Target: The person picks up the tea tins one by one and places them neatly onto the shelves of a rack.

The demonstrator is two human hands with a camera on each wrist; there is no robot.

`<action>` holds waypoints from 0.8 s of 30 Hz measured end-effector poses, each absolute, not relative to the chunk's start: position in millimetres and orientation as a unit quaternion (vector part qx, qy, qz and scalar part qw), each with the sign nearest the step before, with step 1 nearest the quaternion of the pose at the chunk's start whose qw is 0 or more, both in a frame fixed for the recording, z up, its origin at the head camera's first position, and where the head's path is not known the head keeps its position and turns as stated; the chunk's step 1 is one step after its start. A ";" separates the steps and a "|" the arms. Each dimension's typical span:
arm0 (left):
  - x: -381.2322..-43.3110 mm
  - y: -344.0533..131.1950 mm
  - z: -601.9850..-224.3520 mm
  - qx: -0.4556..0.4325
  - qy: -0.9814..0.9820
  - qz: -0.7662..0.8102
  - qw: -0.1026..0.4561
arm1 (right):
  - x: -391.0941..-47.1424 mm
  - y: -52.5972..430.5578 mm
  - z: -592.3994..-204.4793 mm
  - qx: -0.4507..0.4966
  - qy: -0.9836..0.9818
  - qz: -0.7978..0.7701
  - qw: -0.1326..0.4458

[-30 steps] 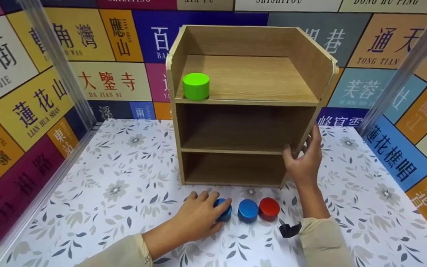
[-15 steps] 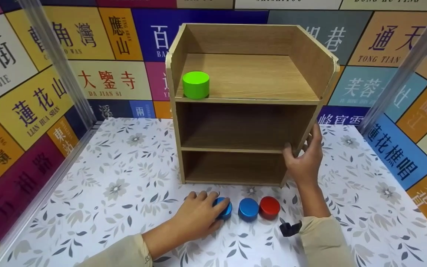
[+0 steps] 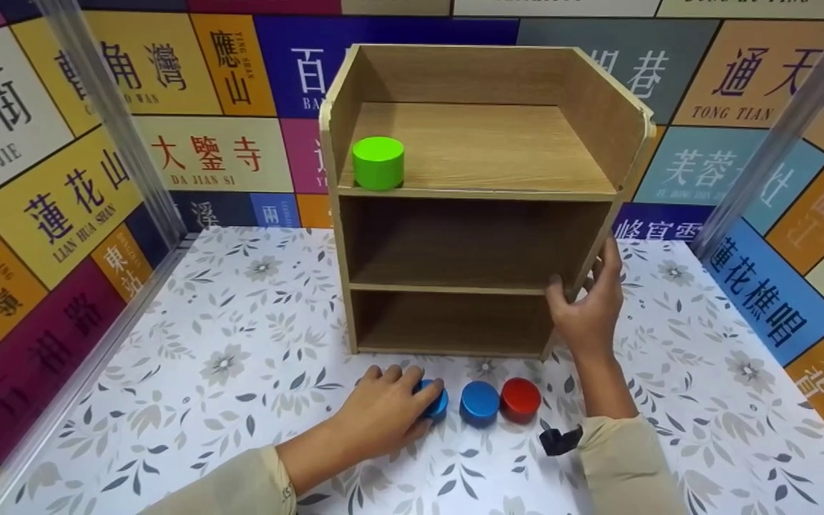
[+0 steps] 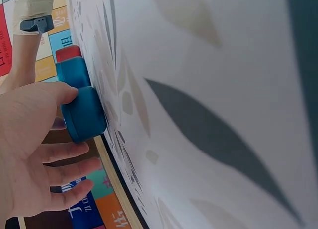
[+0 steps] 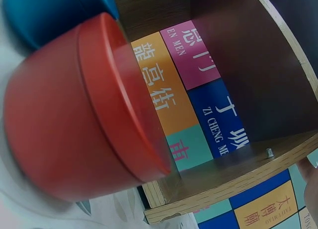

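Two digits of the left hand (image 3: pixel 381 410) pinch the first blue jar (image 4: pixel 86 117), upright on the cloth (image 3: pixel 201 425) to that hand's right, while past another blue jar (image 3: pixel 480 405) and a red jar (image 3: pixel 520 402) the farther right hand (image 3: pixel 589 315) grips the shelf (image 3: pixel 483 150).

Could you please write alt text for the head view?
A person's left-hand grip is on a blue cylinder, left of another blue cylinder and a red cylinder. The right-hand grip holds a wooden shelf by its right side, a green cylinder on top.
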State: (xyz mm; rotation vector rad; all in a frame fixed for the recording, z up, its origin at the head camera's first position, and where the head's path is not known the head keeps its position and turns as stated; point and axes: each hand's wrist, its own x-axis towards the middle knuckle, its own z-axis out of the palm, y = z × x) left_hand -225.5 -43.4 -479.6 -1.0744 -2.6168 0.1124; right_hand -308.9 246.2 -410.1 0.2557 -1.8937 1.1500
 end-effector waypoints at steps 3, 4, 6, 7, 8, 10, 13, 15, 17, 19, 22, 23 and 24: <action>-225.9 -43.7 -479.1 -0.373 -0.916 0.040 0.145 | -310.5 246.6 -411.0 0.103 -0.765 0.459 0.439; -226.1 -43.8 -479.0 -0.372 -0.917 0.041 0.142 | -313.7 248.6 -413.9 0.103 -0.766 0.458 0.440; -226.1 -43.8 -478.7 -0.370 -0.918 0.041 0.137 | -316.5 250.0 -416.3 0.102 -0.768 0.458 0.437; -226.1 -43.8 -478.4 -0.369 -0.919 0.041 0.135 | -316.5 250.0 -416.2 0.102 -0.768 0.457 0.437; -226.1 -43.7 -478.3 -0.369 -0.919 0.041 0.135 | -316.2 249.7 -415.8 0.103 -0.767 0.459 0.437; -226.0 -43.6 -478.4 -0.370 -0.918 0.039 0.137 | -313.2 248.0 -413.0 0.105 -0.767 0.457 0.438; -226.2 -43.8 -479.3 -0.370 -0.917 0.036 0.146 | -308.2 244.5 -408.5 0.109 -0.764 0.450 0.450; -226.7 -44.3 -480.5 -0.370 -0.916 0.033 0.152 | -308.5 244.3 -408.8 0.110 -0.764 0.441 0.457; -227.4 -44.8 -481.3 -0.368 -0.917 0.029 0.153 | -309.1 244.3 -409.5 0.113 -0.763 0.437 0.462; -227.9 -45.0 -481.6 -0.366 -0.918 0.023 0.149 | -309.3 244.3 -409.6 0.112 -0.763 0.441 0.459; -228.1 -44.6 -480.7 -0.364 -0.920 0.016 0.144 | -309.1 245.1 -409.8 0.108 -0.762 0.449 0.454; -228.0 -44.5 -480.0 -0.364 -0.920 0.013 0.143 | -308.8 245.4 -409.7 0.107 -0.762 0.451 0.452; -228.0 -44.4 -479.3 -0.364 -0.920 0.011 0.144 | -308.7 245.8 -409.5 0.106 -0.761 0.454 0.451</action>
